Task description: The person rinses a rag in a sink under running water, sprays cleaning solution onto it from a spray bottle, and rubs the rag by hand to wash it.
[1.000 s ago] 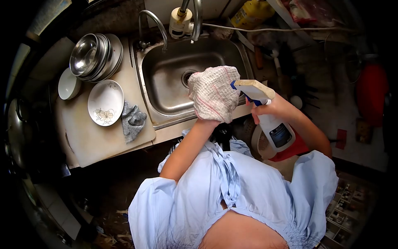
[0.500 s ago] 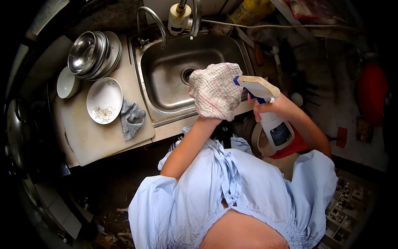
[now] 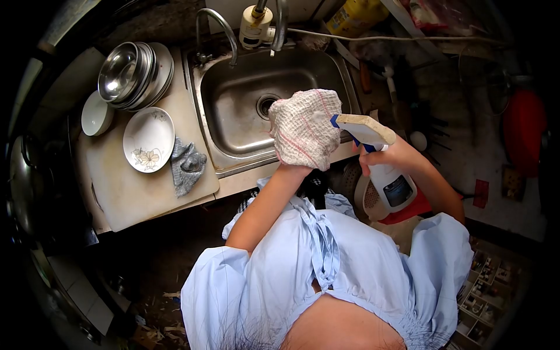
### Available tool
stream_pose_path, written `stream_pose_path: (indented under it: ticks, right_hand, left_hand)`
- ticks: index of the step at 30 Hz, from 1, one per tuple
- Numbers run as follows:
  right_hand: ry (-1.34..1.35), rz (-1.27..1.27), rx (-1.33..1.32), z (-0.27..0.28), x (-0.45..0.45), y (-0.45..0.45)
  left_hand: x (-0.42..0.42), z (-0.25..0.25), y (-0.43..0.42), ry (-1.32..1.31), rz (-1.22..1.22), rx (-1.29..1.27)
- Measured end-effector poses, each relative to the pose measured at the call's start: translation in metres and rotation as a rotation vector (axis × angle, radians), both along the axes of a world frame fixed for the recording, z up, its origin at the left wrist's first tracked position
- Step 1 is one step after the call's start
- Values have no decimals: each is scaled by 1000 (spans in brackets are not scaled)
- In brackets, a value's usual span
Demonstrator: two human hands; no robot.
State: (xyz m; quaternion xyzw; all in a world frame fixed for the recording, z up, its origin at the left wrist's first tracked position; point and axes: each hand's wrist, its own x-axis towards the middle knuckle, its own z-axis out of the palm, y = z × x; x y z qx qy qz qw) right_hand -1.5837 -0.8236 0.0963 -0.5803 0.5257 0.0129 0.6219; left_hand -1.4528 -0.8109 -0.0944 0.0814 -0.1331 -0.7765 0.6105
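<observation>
A white cloth with pink stripes [image 3: 306,129] covers my left hand [image 3: 296,168] over the sink's near right edge; the fingers beneath it are hidden. My right hand [image 3: 376,155] is wrapped round the neck of a white spray bottle [image 3: 396,185]. Its white and blue head points left at the cloth, with the nozzle close to the fabric. A small round mark shows on the cloth near the nozzle. The metal sink [image 3: 242,119] lies behind and left of the cloth.
On a cutting board [image 3: 111,195] at the left are a stack of metal bowls [image 3: 119,73], a white bowl [image 3: 96,114], a flowered dish [image 3: 149,137] and a grey cloth [image 3: 188,166]. Two faucets [image 3: 219,23] rise behind the sink. Utensils and a red object [image 3: 524,134] lie right.
The spray bottle's head has moved slightly right and down from half a second ago. A small round mark now shows on the striped cloth. Both hands keep their hold.
</observation>
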Motion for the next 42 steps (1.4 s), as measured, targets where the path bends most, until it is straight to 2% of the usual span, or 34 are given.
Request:
stream_pose_path:
  ticks: [1, 3, 4, 6, 10, 12, 13, 15, 16, 18, 19, 21, 22, 24, 25, 27, 28, 30, 31, 33, 34, 36, 37, 39, 40, 42]
  right_hand:
    - [-9, -29, -14, 2, 2, 1]
    - [-18, -56, -29, 5, 3, 0]
    - [-29, -37, -30, 5, 3, 0]
    - [-39, -16, -31, 4, 3, 1]
    - [-76, -96, -54, 1, 3, 2]
    - [-85, -115, -59, 4, 5, 2]
    - [-76, -99, -60, 7, 8, 2]
    - [-68, -84, -62, 7, 8, 2]
    - [-53, -75, -47, 3, 4, 2]
    - [-39, -66, -33, 1, 1, 2]
    - [-36, -73, -32, 2, 1, 2]
    - [-32, -81, -33, 4, 2, 3]
    - [-52, -83, -38, 6, 3, 3]
    - [-73, -86, -42, 5, 3, 4]
    - [-76, -82, -52, 3, 2, 4]
    - [-78, -76, -61, 3, 1, 5]
    - [-61, -94, -55, 5, 2, 5]
    - [-44, -112, -49, 9, 3, 5]
    - [-57, -126, -58, 10, 5, 6]
    - [-68, -140, -68, 9, 5, 5]
    - [-61, -105, -51, 7, 3, 4]
    - [-53, -69, -33, 3, 1, 3]
    - [-58, -91, -37, 1, 0, 3]
    - [-63, -113, -41, 1, 0, 2]
    - [-78, -117, -45, 1, 0, 2]
    - [-92, -122, -48, 3, 3, 3]
  left_hand:
    - [2, 5, 0, 0, 2, -1]
    - [8, 19, -1, -1116, 126, -365]
    - [10, 23, 1, -1115, 127, -364]
    - [12, 30, 5, -598, 48, -132]
    - [5, 24, 5, -641, 234, -192]
    - [11, 31, 3, -635, 51, -135]
    - [11, 31, 3, -635, 51, -136]
    - [12, 30, 3, -1262, 117, -324]
    - [13, 33, 4, -1262, 117, -325]
    - [17, 41, 6, -1524, 206, -459]
    - [17, 41, 6, -1524, 206, -460]
    - [13, 36, 6, -169, -15, -27]
    - [11, 30, 6, -168, -15, -27]
    - [5, 15, 4, 50, -40, 10]
    - [4, 12, 4, 50, -40, 10]
    - [2, 8, 4, -302, 49, -111]
    - [3, 6, 4, -303, 50, -111]
    - [3, 4, 3, 39, -39, -9]
    - [2, 1, 2, 37, -38, -7]
    - [-2, 0, 2, -210, 66, -103]
    - [2, 9, 3, -209, 65, -103]
    - [14, 36, 7, -1422, 313, -511]
    - [10, 32, 6, -1422, 313, -511]
    - [1, 20, 3, -553, 272, -307]
    - [4, 24, 2, -553, 272, -308]
    - [11, 36, 3, -825, 164, -341]
